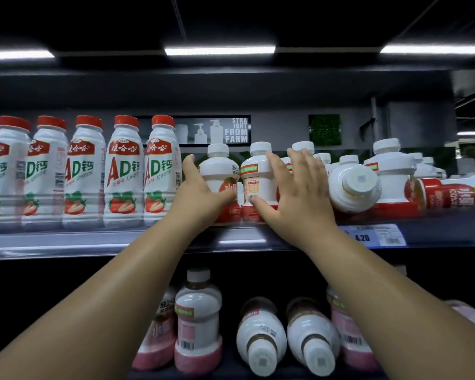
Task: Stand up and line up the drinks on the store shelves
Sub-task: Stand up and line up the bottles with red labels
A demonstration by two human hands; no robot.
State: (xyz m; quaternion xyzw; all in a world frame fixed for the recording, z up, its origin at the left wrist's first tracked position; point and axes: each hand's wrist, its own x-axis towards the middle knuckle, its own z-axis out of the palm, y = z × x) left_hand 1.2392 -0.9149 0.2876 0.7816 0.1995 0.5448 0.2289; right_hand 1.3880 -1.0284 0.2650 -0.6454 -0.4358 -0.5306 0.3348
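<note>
Dim store aisle, upper shelf (93, 239): a person's left hand (200, 189) cups an upright white-capped bottle (218, 171) while the right hand (294, 187), fingers spread flat, presses the neighbour bottle (254, 174) touching it. Just right lies a toppled bottle (353, 187) (base toward the camera); a careless sideways shove could likely roll it off the edge, or knock the red-capped row (85, 171)

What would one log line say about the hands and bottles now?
left hand: grips first bottle | right hand: presses next bottle | both upright on shelf | tipped bottle: lying further right
</note>
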